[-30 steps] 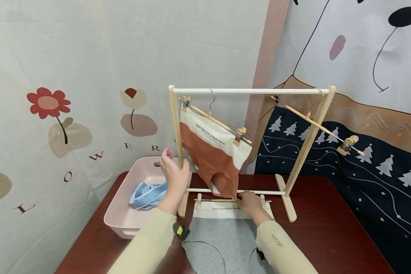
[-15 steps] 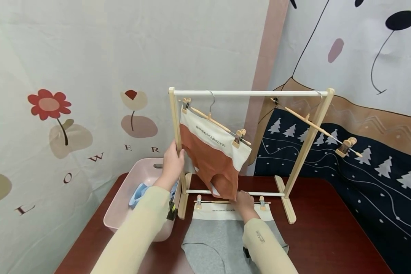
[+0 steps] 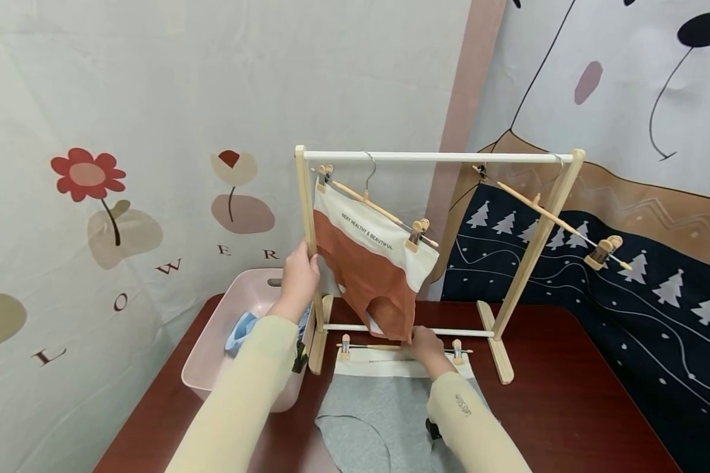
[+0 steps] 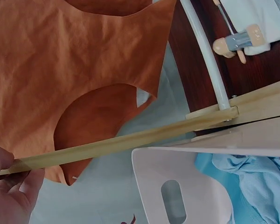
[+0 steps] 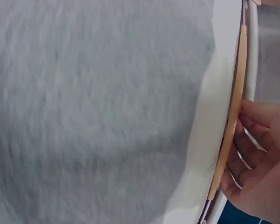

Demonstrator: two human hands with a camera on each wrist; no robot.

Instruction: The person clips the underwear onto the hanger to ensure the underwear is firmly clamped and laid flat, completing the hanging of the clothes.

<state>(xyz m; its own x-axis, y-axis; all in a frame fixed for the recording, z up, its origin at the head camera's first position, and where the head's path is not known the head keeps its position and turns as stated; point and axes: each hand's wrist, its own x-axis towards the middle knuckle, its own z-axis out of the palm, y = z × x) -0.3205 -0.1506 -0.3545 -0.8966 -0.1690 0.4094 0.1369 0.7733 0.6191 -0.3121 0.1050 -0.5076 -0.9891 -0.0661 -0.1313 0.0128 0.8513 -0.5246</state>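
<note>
My left hand (image 3: pixel 300 276) grips the left wooden post (image 4: pixel 98 148) of a small clothes rack, thumb and fingers on either side of it. From the rack's rail hang orange-brown underpants (image 3: pixel 363 263) with a white waistband, clipped to a wooden clip hanger (image 3: pixel 384 211). Grey underpants (image 3: pixel 373 407) lie flat on the table, their white waistband clipped to a second clip hanger (image 5: pixel 237 84). At the middle of that hanger, my right hand (image 3: pixel 426 347) holds the bar with curled fingers; its hook is hidden. In the right wrist view, the fingertips (image 5: pixel 245 106) touch the wooden bar.
A pink basket (image 3: pixel 204 358) with light blue cloth (image 3: pixel 241 332) inside stands left of the rack. Another clip hanger (image 3: pixel 544 211) hangs bare at the rail's right end, its clips jutting forward. A white lower bar (image 3: pixel 467 333) joins the rack's feet on the dark red table (image 3: pixel 568 394).
My left hand has moved from beside the left post to a grip on it. My right hand stays at the grey underpants' hanger, its forearm shifting slightly.
</note>
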